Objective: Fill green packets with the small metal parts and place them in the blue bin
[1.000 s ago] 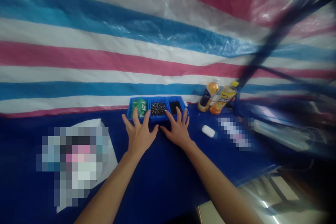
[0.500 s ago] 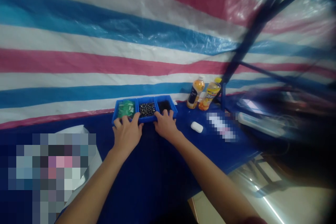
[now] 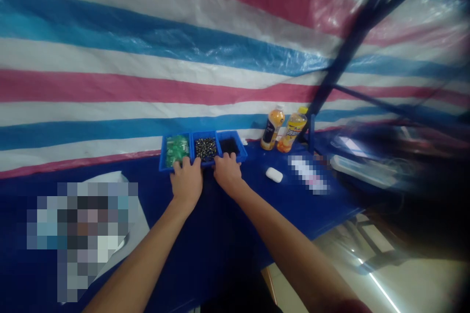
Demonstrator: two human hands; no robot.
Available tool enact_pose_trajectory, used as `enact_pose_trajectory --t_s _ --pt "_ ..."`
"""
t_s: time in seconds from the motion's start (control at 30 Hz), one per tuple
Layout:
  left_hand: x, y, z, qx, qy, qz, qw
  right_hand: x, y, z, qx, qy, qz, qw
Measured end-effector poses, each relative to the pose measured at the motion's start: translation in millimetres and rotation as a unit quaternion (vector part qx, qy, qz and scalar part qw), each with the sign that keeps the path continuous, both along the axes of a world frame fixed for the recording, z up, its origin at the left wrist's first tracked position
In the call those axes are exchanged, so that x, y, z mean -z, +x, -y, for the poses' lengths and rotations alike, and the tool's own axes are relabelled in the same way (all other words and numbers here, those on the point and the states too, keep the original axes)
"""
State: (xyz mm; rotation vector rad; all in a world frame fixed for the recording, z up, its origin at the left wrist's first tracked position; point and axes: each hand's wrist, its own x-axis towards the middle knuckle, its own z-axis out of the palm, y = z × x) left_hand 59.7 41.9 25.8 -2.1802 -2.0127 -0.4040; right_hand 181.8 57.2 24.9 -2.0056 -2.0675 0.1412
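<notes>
My bare forearms are lying forward over the dark blue table [image 3: 220, 225], and past its right edge some pale floor [image 3: 407, 279] is showing. Beside my left forearm a white sheet [image 3: 138, 225] is resting on the tabletop, with a pixelated patch covering most of it.

Farther on, my left hand [image 3: 186, 183] is bending its fingers, slightly apart, over the front edge of the left blue bin [image 3: 163, 154]. My right hand [image 3: 227, 173] is bending its fingers, close together, at the front edge of the right blue bin [image 3: 241, 146]. Both thumbs are staying out of clear sight—I cannot tell whether either hand is clamping on a wall.

Between these two bins the middle blue bin [image 3: 208, 162] is sitting, all three standing in a row. The left one is holding green packets [image 3: 177, 149], the middle one small shiny pieces [image 3: 206, 147], the right one something black [image 3: 229, 145]. Right of them a white rounded case [image 3: 274, 174] is lying near a pixelated strip [image 3: 309, 174].

Two bottles are standing behind—an orange one [image 3: 272, 128] and a yellow-capped one [image 3: 292, 130]—and a striped sheet [image 3: 147, 88] is hanging at the back.
</notes>
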Motion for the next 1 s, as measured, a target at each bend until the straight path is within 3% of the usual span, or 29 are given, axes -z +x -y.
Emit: enact_pose_trajectory --t_s 0.23,0.67,0.77,0.87,1.0 --pt "3.1 -1 1 -0.002 0.0 -0.005 1.0 -0.4 -2 4 0.001 -0.004 -0.01 1.0" --pt "-8.6 -7 -5 0.018 -0.072 0.034 0.997 -3.3 -7 5 0.016 -0.027 -0.029 0.999" --pt "-6.0 -14 -4 0.042 -0.072 0.046 0.995 -2.5 -4 14 0.011 0.012 -0.029 0.999" --pt "-1.1 -20 5 0.074 -0.033 0.056 0.995 -2.3 -4 29 0.012 0.098 0.006 0.995" --pt "9.5 -24 16 0.075 0.049 0.075 0.993 -4.2 -9 36 -0.055 0.123 0.052 0.99"
